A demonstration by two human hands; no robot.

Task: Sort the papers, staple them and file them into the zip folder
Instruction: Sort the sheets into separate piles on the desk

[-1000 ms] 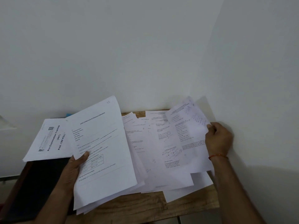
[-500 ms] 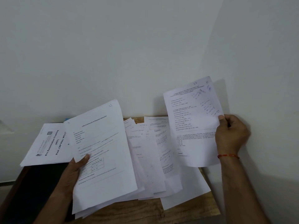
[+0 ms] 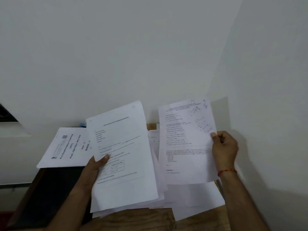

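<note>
I see the left hand (image 3: 98, 165) gripping a sheaf (image 3: 123, 155) above the bench (image 3: 133, 219); the right hand (image 3: 225, 147) pinches one blurred sheet (image 3: 185, 142), now lower over half-hidden loose papers (image 3: 196, 200).

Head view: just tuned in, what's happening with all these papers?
A person is mid-sort at a wooden table. The left hand grips a stack of papers, thumb on the top page. The right hand pinches a single sheet by its edge, held up over loose sheets spread on the table. A booklet lies at left, partly over a dark flat item. No stapler shows.
</note>
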